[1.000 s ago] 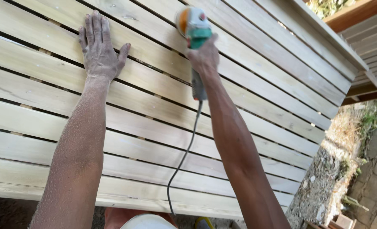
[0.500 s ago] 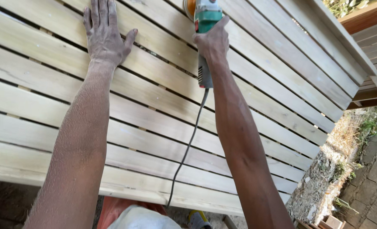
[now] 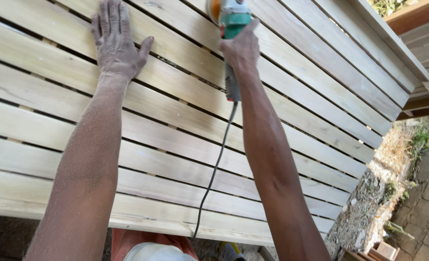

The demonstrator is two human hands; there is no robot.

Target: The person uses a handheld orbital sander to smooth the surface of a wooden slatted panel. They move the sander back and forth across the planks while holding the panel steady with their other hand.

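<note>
Slats [image 3: 185, 125] of pale wood lay under your left hand [image 3: 115, 41], fingers spread flat; beside it your right hand [image 3: 241, 48] gripped the green sander [image 3: 231, 19], cord [image 3: 214, 169] trailing down the slats.

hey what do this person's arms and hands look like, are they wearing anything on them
Both arms are bare up to the frame's bottom edge: no sleeves, gloves, watch or rings show. The left hand and its forearm carry a fine, even coat of pale dust, thickest on the back of the hand and the fingers. The right hand and its forearm look less dusty. Both forearms are lean and long.
</note>
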